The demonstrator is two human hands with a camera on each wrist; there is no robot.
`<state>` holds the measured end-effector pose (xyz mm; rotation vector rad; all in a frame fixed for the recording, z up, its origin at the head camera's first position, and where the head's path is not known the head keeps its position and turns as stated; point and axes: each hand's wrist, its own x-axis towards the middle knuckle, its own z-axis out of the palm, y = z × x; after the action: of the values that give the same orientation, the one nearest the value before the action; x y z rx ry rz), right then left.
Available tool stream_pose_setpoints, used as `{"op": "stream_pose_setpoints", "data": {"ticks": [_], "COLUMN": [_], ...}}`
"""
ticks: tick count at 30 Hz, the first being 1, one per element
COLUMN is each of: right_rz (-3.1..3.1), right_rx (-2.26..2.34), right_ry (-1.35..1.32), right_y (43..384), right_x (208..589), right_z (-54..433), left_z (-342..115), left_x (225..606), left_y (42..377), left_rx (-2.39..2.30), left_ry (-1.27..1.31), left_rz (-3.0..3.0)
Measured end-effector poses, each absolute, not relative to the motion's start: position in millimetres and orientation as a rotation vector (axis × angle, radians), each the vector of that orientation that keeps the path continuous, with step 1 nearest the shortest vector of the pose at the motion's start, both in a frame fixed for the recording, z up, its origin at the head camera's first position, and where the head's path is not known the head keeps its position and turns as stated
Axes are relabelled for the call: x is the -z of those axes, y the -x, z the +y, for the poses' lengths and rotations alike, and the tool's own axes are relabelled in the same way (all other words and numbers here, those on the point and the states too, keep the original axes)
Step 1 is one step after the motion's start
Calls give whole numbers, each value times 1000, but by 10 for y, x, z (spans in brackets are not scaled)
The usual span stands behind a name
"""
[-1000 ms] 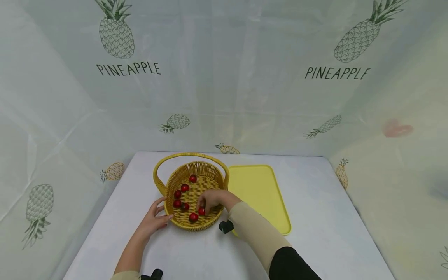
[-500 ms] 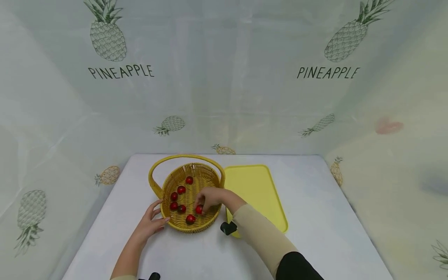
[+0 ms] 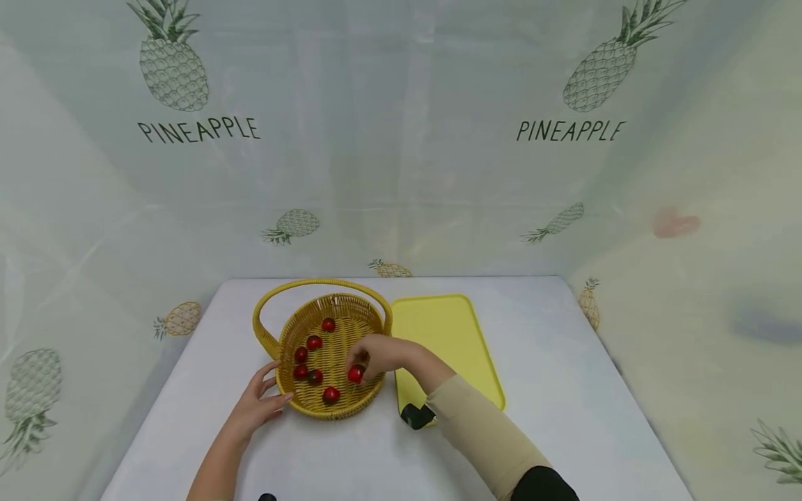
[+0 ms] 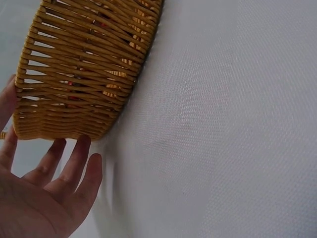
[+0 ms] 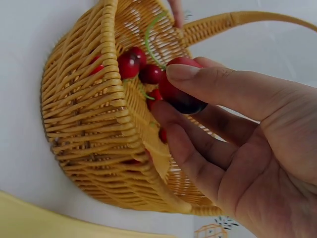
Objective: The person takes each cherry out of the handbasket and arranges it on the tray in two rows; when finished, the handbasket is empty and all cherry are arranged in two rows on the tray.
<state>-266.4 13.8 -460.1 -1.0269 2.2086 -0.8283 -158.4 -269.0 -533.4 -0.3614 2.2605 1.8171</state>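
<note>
My right hand (image 3: 381, 353) is over the right part of a round yellow wicker basket (image 3: 338, 415). Its thumb and fingers pinch a dark red cherry (image 5: 181, 94); a green stem curves up beside the cherry in the right wrist view. Several other cherries (image 3: 331, 395) lie on the basket floor, mostly toward its left and front. At the basket's left side is my left hand (image 3: 253, 405), its fingers spread and relaxed. In the left wrist view the fingertips (image 4: 81, 144) rest against the woven wall (image 4: 79, 74).
A flat yellow tray (image 3: 447, 341) lies right of the basket, partly covered by my right forearm. The basket's tall handle (image 3: 322, 282) arches over its far side. Beneath is a white table (image 3: 551, 390), with a pineapple-printed sheet (image 3: 401, 174) behind.
My right hand has raised the pinched cherry slightly from the basket floor. The left hand stays at the basket's side. The whole head view has shifted a little, so things appear further left.
</note>
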Motion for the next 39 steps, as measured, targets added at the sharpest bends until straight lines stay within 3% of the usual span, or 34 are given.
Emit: {"op": "stream_pose_setpoints", "data": {"ticks": [11, 39], "right_rz": [2285, 2349], "right_rx": [853, 1195], "right_ry": [1000, 675], "right_y": [2546, 2644], "right_x": [4509, 4947], "right_z": [491, 1199], "left_z": [-2718, -2696], "left_x": [5365, 5340], "left_y": [1603, 1600], "left_rx": [-1784, -1749], "left_ry": [363, 370], "left_rz": [2272, 2281]}}
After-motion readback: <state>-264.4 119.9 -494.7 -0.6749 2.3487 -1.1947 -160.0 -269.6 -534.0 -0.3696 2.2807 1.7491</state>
